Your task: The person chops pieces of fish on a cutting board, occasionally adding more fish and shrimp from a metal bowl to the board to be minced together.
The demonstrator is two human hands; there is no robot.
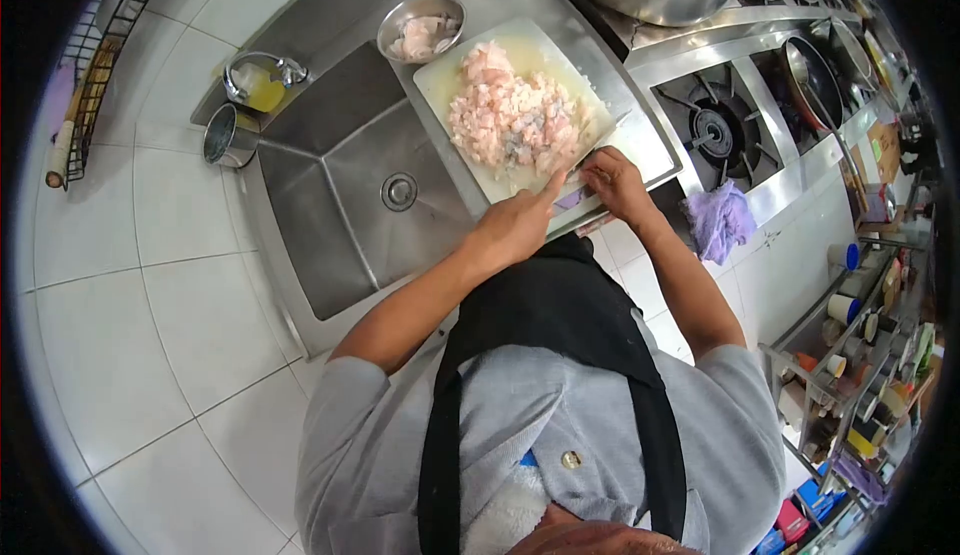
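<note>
Head view: left hand [515, 223] open beside chopped meat [512, 120] on cutting board [448, 80]; right hand [612, 180] grips knife [598, 153]; sink [345, 205] alongside.

a commercial kitchen seen from above through a fisheye lens. white square wall tiles [150, 285] with grey grout fill the left side. a deep stainless steel sink [345, 195] with a round drain [399, 192] sits in a steel counter, a curved tap [262, 63] at its far edge. to the right runs a gas stove with a black burner [722, 133]. a wire rack [95, 65] hangs at the upper left. crowded metal shelves [860, 355] stand at the lower right. the light is bright and even.
</note>
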